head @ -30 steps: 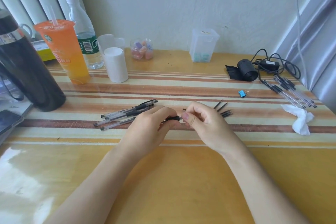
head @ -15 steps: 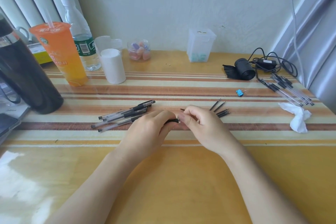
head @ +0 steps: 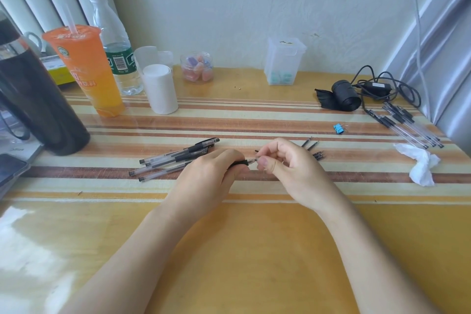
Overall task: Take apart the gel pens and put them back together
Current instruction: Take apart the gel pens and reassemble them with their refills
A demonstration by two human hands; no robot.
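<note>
The hands have drawn slightly apart since a second ago, baring a clear stretch of the pen (head: 240,162) between them. The left hand (head: 204,178) is clenched round the pen's barrel just above the table (head: 254,250), and the right hand (head: 288,168) pinches the tip (head: 252,160) at its end. Best, I judge, to hold the barrel still, twist only the tip, and pull straight along the pen so the refill inside does not bend.

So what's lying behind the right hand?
Several thin black pen parts lie on the striped table behind the right hand, which pinches the gel pen. The hand covers their near ends, so no full count.
</note>
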